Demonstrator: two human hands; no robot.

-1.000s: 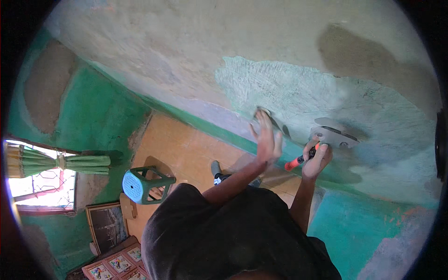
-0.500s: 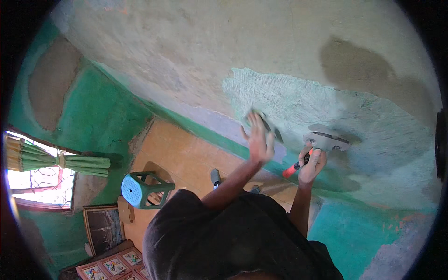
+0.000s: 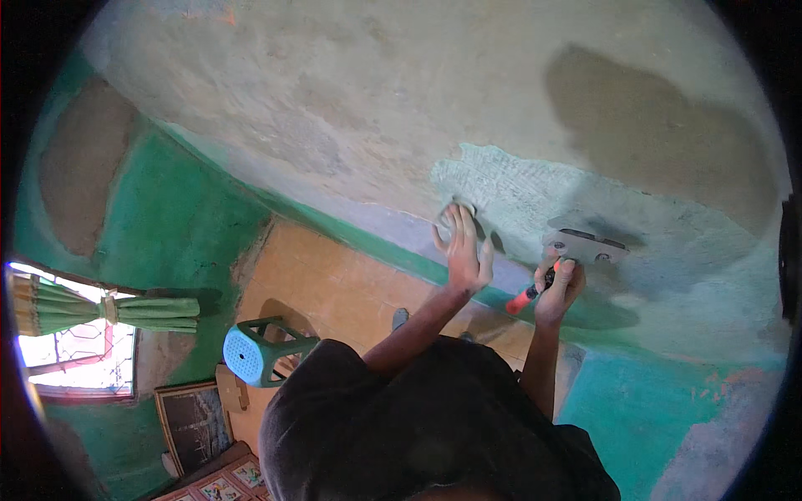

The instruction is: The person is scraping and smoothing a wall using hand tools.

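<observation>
My left hand point(image 3: 462, 255) lies with its fingers stretched out against the wall point(image 3: 334, 83), at the left end of a rough pale green patch point(image 3: 535, 188). A pale, rounded edge of something shows under its fingertips; I cannot make out what it is. My right hand point(image 3: 560, 294) is closed around the red and black handle of a scraper point(image 3: 589, 245). The scraper's wide grey metal head has two bolts and points up toward the wall, over the green patch. Whether its blade touches the wall cannot be told.
On the orange tiled floor point(image 3: 334, 267) stands a blue-green plastic stool point(image 3: 251, 352) at my left. Beyond it are a framed picture point(image 3: 194, 422), a cardboard piece point(image 3: 232, 387) and a decorated wooden panel point(image 3: 221, 484). A green curtain point(image 3: 154, 313) hangs tied at a window.
The view has shifted slightly. My left hand's fingertips have moved a little over the patch's left end. My right hand keeps its grip on the scraper, which sits nearly where it was.
</observation>
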